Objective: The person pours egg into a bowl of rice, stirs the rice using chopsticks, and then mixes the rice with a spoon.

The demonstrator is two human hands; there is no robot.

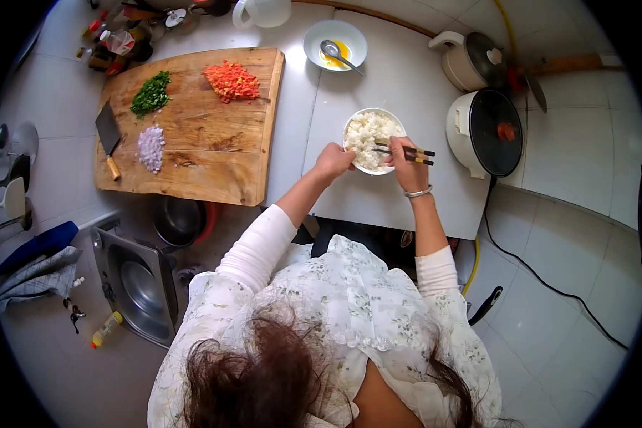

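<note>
A white bowl (373, 172) heaped with white rice (367, 130) stands on the white counter in front of me. My left hand (333, 161) is closed on the bowl's left rim, thumb at the edge. My right hand (406, 168) grips a pair of chopsticks (417, 155) with dark, gold-banded handles. Their thin tips reach into the rice at the bowl's right side. Farther back sits a pale bowl (311, 51) with yellow beaten egg (344, 50) in the bottom and a spoon (332, 50) leaning in it.
On the left, a wooden cutting board (214, 167) carries chopped greens (150, 95), diced red-orange pieces (232, 81), pale purple bits (151, 148) and a cleaver (108, 130). A lidded cooker (463, 135) and a smaller pot (460, 65) stand right. A sink (141, 285) lies lower left.
</note>
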